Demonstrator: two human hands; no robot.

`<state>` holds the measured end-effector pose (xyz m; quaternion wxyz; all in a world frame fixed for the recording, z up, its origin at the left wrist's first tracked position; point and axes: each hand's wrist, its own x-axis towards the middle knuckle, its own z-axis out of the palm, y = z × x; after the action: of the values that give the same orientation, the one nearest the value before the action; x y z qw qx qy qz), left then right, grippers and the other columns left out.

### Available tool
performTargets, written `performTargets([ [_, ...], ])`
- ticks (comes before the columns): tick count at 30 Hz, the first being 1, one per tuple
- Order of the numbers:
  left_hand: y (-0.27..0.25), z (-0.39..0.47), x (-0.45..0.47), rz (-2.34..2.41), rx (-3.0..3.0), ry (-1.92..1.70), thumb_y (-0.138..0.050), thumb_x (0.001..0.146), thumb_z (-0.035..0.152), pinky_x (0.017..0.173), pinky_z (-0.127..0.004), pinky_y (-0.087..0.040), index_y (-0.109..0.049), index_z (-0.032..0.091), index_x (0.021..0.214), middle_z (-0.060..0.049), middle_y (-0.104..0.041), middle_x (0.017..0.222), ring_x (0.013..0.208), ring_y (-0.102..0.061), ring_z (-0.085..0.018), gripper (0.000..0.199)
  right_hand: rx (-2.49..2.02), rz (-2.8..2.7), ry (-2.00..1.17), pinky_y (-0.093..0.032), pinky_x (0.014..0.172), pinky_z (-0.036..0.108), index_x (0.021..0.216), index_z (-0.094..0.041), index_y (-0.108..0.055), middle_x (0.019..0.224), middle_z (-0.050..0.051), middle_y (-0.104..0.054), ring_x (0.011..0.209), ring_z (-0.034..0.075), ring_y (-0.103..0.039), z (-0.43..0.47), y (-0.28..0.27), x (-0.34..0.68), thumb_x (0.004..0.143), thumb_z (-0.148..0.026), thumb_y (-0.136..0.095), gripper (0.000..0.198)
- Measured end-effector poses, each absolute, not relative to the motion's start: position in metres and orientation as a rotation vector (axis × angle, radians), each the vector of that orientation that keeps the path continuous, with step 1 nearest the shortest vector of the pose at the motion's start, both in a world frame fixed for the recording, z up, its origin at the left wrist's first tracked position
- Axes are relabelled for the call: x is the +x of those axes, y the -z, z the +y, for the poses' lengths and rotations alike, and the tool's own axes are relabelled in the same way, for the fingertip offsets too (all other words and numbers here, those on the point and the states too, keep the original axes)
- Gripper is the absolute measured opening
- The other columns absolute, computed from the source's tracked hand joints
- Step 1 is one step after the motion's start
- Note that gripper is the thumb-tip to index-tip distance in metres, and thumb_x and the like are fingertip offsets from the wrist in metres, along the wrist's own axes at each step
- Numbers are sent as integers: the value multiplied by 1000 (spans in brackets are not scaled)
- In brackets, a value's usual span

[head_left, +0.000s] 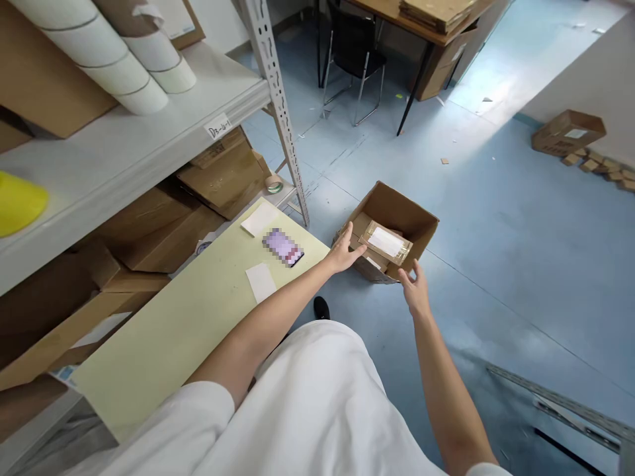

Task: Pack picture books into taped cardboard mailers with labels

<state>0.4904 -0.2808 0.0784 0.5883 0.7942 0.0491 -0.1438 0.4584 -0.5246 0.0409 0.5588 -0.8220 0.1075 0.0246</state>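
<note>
An open cardboard box [419, 228] sits on the blue floor ahead of me. A small brown taped parcel with a white label [387, 242] is at its opening, above other items; whether it rests on them I cannot tell. My left hand [342, 251] is open by the parcel's left end, thumb and fingers spread, over the box's near-left edge. At the near-right corner of the box, my right hand [415, 291] is open too, its fingers apart and pointing up toward the parcel. Neither hand grips anything.
On my left, a pale yellow tabletop [198, 311] carries a phone [282, 247] and white paper slips [260, 283]. A metal shelf [223, 92] holds label rolls [143, 92] and cartons. A black chair [353, 46] stands ahead; another carton [568, 132] is far right.
</note>
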Motion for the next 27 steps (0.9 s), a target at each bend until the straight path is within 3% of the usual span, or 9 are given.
performTargets([
  [2, -76, -263, 463, 177, 1778, 319, -59, 80, 48, 104, -42, -37, -1, 25, 150, -16, -13, 155, 124, -49, -30, 93, -1981, 278, -120, -49, 89, 40, 139, -17, -39, 140, 18, -44, 109, 27, -58, -515, -36, 449, 72, -56, -62, 81],
  [4, -71, -243, 430, 269, 1711, 297, -63, 78, 43, 99, -42, -43, -8, 23, 149, -20, -26, 151, 118, -55, -29, 92, -2018, 269, -197, -50, 85, 41, 138, -17, -39, 137, 19, -47, 101, 26, -62, -503, -33, 441, 71, -57, -62, 81],
  [7, -65, -209, 370, 453, 1666, 239, -65, 77, 38, 93, -40, -47, -33, 17, 142, -20, -49, 135, 108, -61, -26, 75, -2012, 171, -333, -52, 79, 42, 136, -17, -41, 128, 19, -56, 86, 24, -66, -476, -31, 433, 71, -58, -61, 80],
  [10, -64, -177, 298, 656, 1634, 124, -63, 79, 36, 90, -38, -50, -48, 13, 129, -18, -59, 122, 102, -63, -23, 57, -1991, -61, -495, -54, 74, 40, 129, -15, -49, 114, 17, -63, 80, 23, -66, -433, -34, 422, 72, -57, -60, 72],
  [17, -84, -139, 118, 1119, 1439, -334, -57, 82, 36, 86, -33, -51, -53, 14, 121, -14, -63, 114, 96, -64, -19, 45, -1899, -915, -967, -55, 72, 38, 111, -18, -60, 101, 12, -69, 80, 22, -68, -284, -56, 359, 78, -51, -56, 47],
  [22, -74, -141, 14, 1364, 1242, -501, -52, 85, 38, 86, -30, -51, -51, 18, 121, -11, -63, 116, 96, -65, -17, 42, -1770, -1424, -1160, -55, 77, 37, 115, -19, -57, 104, 11, -68, 84, 21, -68, -190, -75, 269, 84, -44, -50, 41],
  [27, -69, -156, -52, 1561, 1276, -502, -51, 83, 40, 90, -37, -48, -50, 16, 126, -14, -62, 119, 102, -63, -23, 48, -1636, -1923, -1276, -52, 83, 38, 120, -22, -56, 112, 10, -65, 90, 20, -66, -139, -87, 175, 84, -36, -49, 40],
])
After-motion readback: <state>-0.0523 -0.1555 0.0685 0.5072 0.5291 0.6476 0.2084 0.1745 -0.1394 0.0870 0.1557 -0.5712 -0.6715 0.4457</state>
